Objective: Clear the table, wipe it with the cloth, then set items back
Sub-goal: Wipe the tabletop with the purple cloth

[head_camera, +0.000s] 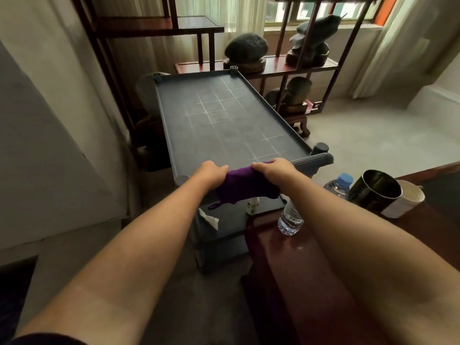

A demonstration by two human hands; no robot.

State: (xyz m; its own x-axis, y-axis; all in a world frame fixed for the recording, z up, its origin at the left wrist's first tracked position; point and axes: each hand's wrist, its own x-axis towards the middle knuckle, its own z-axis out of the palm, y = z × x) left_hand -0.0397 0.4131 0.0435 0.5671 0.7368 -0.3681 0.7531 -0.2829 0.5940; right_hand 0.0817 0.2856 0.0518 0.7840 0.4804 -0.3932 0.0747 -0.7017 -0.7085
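Cloth point(245, 186), purple and limp, hung bunched at the near edge of the dark table point(231, 120), the left hand point(211, 171) and right hand point(272, 168) each closed on one end of it. It looked light, soft and unbreakable; gripping both ends, as here, would likely keep it spread for wiping.

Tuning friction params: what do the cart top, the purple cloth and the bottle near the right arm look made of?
Cart top: likely moulded plastic, matte dark grey, with a raised rim and a pale grid of lines. Purple cloth: soft fabric, bunched and sagging between the left hand and right hand. Bottle: clear plastic, thin-looking and glossy.
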